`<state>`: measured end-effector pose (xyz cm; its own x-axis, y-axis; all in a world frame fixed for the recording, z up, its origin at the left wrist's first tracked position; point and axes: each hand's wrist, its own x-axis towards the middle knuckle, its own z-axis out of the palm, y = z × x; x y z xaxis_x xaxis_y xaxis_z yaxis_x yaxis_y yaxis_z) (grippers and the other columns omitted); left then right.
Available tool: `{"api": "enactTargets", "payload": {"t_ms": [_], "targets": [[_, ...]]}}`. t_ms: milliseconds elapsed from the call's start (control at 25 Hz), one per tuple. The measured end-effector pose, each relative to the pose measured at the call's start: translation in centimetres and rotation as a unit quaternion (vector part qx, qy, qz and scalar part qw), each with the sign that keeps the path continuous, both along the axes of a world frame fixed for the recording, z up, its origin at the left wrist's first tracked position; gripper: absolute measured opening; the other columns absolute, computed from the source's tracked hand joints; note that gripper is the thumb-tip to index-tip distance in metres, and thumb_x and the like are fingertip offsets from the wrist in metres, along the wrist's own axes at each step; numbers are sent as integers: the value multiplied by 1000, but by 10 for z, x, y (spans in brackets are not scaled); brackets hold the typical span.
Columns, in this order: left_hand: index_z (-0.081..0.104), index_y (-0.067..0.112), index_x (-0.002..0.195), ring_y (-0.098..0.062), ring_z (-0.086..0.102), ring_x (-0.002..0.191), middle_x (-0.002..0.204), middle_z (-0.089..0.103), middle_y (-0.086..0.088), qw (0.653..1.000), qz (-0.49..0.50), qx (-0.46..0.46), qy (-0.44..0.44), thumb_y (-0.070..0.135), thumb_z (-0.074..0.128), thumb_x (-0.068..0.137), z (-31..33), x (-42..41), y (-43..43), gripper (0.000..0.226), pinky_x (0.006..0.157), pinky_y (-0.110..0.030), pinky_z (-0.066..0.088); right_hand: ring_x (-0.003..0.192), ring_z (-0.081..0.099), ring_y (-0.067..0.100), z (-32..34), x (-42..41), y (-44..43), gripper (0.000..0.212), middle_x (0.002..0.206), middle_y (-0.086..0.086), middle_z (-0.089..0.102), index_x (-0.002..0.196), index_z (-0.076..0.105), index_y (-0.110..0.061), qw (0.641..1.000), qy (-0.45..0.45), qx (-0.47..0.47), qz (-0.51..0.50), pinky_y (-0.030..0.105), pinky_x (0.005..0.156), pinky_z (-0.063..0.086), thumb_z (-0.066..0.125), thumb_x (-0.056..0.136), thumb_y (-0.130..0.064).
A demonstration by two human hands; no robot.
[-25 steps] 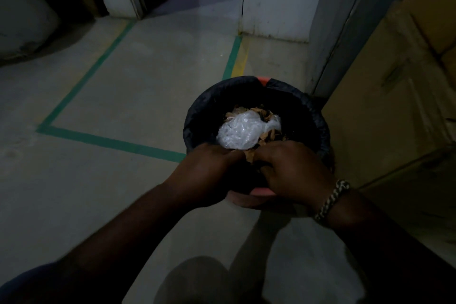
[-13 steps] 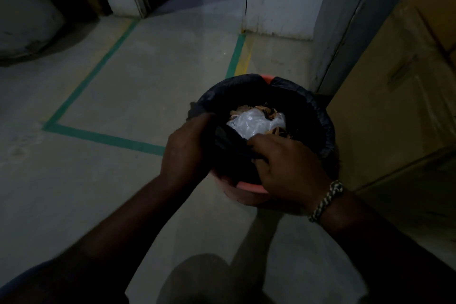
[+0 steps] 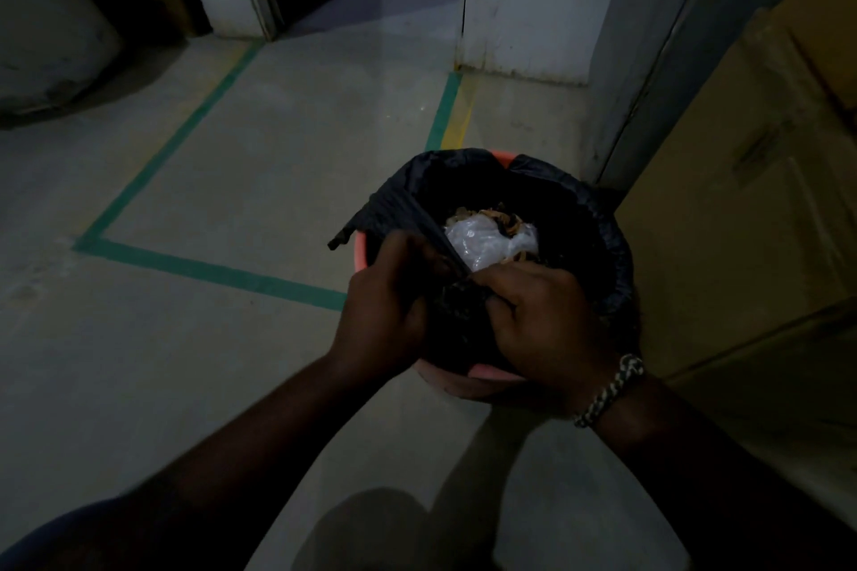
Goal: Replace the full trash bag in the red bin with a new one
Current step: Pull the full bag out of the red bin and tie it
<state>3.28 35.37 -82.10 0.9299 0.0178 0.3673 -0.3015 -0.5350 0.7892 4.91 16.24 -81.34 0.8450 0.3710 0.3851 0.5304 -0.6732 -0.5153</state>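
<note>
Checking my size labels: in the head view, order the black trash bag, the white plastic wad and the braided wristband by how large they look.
1. black trash bag
2. white plastic wad
3. braided wristband: thin, and nearer the camera, so its margin below the wad is unsure.

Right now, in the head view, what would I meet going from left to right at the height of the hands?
Green floor tape → left hand → right hand, both gripping the black trash bag → cardboard box.
</note>
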Motion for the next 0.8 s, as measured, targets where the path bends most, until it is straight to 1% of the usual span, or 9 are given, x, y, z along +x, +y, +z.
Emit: {"api": "enactTargets", "payload": {"t_ms": [80,200,280,360,440,480,600,720,800], "targets": [[56,16,104,-10,68,89,96,69,8,999,21,8,23,-3,60,76,-4,6,3,34,76,-38,56,87,69,24,1,-1,-2,30,92,5,72,105,74,-14,1000,3,-8,6,41,76,57,53,84,-10],[62,27,122,-7,64,102,111,65,11,990,-44,125,44,25,69,76,-14,8,8,47,82,-33,56,87,68,23,3,-4,0,32,94,4,73,108,72,-16,1000,10,-16,19,41,78,56,52,84,-13],[68,29,115,-11,63,91,102,60,9,979,-62,189,41,34,67,74,-18,8,7,41,72,-36,55,87,69,22,4,-6,2,35,96,4,73,113,70,-19,1000,10,1,9,40,77,57,51,85,-12],[69,23,102,-16,61,83,94,55,6,983,-16,184,15,33,62,78,-16,11,6,27,66,-38,53,86,67,23,6,-4,-1,37,95,4,71,116,66,-21,1000,0,23,-21,40,74,57,49,86,-10],[64,22,97,-19,60,84,91,55,6,986,41,159,1,31,53,85,-13,13,9,19,69,-32,49,82,63,25,8,-1,-5,28,92,5,64,103,63,-17,997,-24,42,-55,42,71,56,47,83,-3],[64,24,102,-18,61,89,94,60,6,987,53,151,-3,30,52,86,-12,13,10,21,72,-27,47,79,60,26,9,1,-6,22,89,4,60,93,60,-15,996,-34,47,-68,43,69,54,47,82,-1],[63,27,123,-16,66,102,113,70,6,991,21,134,3,28,52,79,-12,8,12,45,83,-26,52,66,53,22,11,5,-7,19,74,2,53,71,54,-12,994,-38,57,-79,42,58,48,47,80,3],[67,23,106,-19,64,84,95,63,6,988,11,150,-21,26,56,76,-11,5,8,32,68,-36,54,57,54,11,12,7,-7,23,59,1,54,62,58,-8,986,-11,115,-123,33,54,47,49,83,-5],[63,16,95,-21,58,80,90,54,4,987,41,151,-33,25,57,79,-10,9,8,20,64,-38,50,56,52,1,19,8,-11,25,57,-7,49,66,55,-12,979,8,144,-144,14,51,38,53,91,-17]]}}
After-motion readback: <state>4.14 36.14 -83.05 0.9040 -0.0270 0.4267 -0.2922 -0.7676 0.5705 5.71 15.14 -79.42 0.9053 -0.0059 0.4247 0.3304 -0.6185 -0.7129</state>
